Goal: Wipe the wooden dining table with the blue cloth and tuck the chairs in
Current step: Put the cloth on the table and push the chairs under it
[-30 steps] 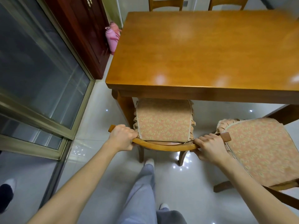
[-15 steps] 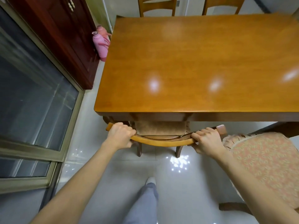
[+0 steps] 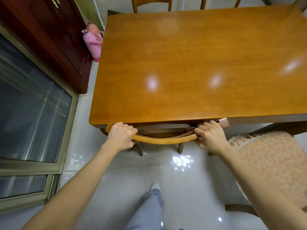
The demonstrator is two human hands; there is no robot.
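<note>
The glossy wooden dining table (image 3: 199, 63) fills the upper middle of the view. A wooden chair (image 3: 163, 140) is pushed under its near edge, so only the curved top rail and two back legs show. My left hand (image 3: 122, 136) grips the rail's left end and my right hand (image 3: 210, 136) grips its right end. A second chair with a patterned seat cushion (image 3: 272, 163) stands out from the table at the right. No blue cloth is in view.
A dark red cabinet (image 3: 49, 39) stands at the left with a pink flask (image 3: 92, 42) beside it on the floor. A glass sliding door (image 3: 28, 105) runs along the left. Two more chair backs (image 3: 152, 2) show beyond the table's far edge.
Both hands have pushed the chair forward under the table. Its cushion, fully visible a second ago, is now almost hidden beneath the tabletop. I have stepped closer to the table.
</note>
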